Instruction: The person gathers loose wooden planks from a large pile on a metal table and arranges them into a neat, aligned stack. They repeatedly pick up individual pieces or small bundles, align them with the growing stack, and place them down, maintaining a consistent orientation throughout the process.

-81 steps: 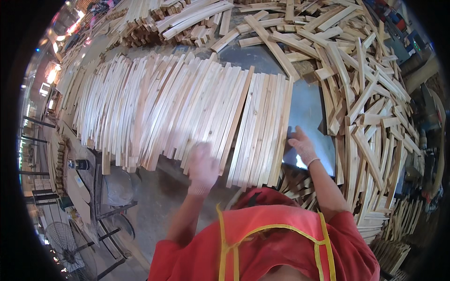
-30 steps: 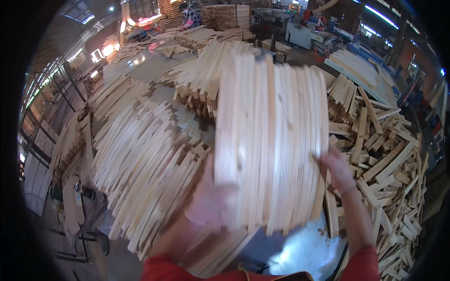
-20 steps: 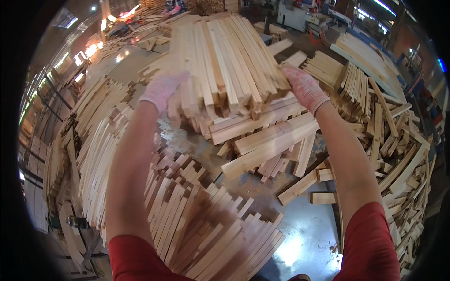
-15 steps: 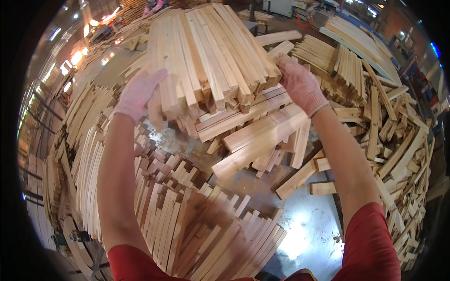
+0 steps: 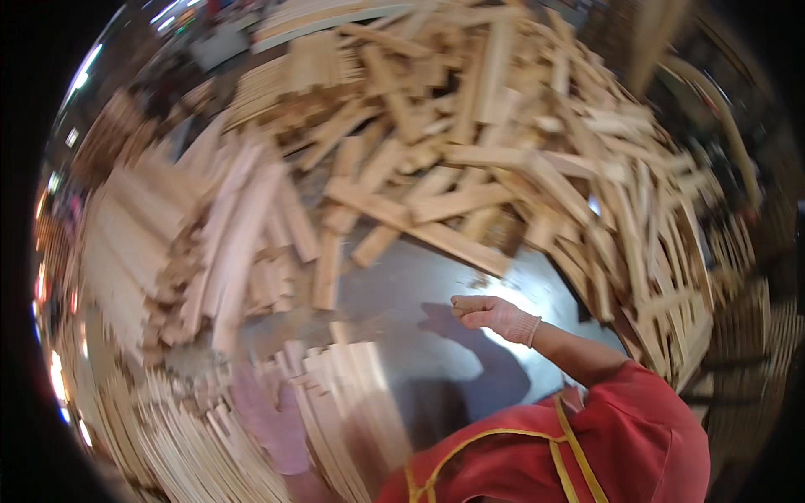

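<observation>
My left hand, in a pale pink glove and blurred, reaches over the row of thin wooden strips close to me. Its fingers and thumb look spread, with nothing visibly held; whether it touches the strips I cannot tell. My right hand, gloved too, hovers above the shiny metal tabletop and casts a shadow there. Its fingers are drawn together with no object showing in them. Beyond my left hand lies a stack of wooden battens, with some loose battens leaning at its right side.
A jumbled heap of wooden offcuts spreads across the far side and right. A neater bundle of battens lies at the far left of it. A curved hose-like thing stands at the far right.
Both hands have left the large stack of battens, which now lies farther left in view. My view has swung right; the left hand is over the near strips, the right above bare metal.
</observation>
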`<act>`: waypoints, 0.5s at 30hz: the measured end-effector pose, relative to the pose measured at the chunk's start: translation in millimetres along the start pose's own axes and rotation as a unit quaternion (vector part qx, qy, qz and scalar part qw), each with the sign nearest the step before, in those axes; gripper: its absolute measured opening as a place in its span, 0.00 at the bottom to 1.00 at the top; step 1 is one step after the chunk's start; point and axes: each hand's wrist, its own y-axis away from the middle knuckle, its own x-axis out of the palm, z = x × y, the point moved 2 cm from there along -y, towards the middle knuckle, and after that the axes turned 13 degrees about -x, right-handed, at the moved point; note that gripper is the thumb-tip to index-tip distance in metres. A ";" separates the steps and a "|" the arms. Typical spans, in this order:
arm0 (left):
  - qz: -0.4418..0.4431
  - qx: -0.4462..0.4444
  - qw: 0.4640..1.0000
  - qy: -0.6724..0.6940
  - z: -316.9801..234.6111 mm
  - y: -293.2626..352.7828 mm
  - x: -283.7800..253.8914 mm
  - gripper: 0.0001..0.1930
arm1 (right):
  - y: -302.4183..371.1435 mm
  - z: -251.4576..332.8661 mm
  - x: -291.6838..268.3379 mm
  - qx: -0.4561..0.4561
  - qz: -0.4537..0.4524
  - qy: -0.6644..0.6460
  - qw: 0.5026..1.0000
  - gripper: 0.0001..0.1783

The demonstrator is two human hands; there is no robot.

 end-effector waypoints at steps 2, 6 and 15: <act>0.071 0.062 0.995 0.040 -4.4 55.8 56.0 0.39 | 56.3 14.2 -31.2 -0.065 -0.080 0.215 0.971 0.34; 0.124 0.197 0.970 -0.067 -74.8 166.6 97.2 0.42 | 130.2 81.5 -120.4 -0.248 -0.204 0.585 0.745 0.35; 0.278 0.256 0.920 -0.103 -148.8 294.9 121.9 0.40 | 203.0 92.6 -280.5 0.084 -0.335 0.556 0.756 0.48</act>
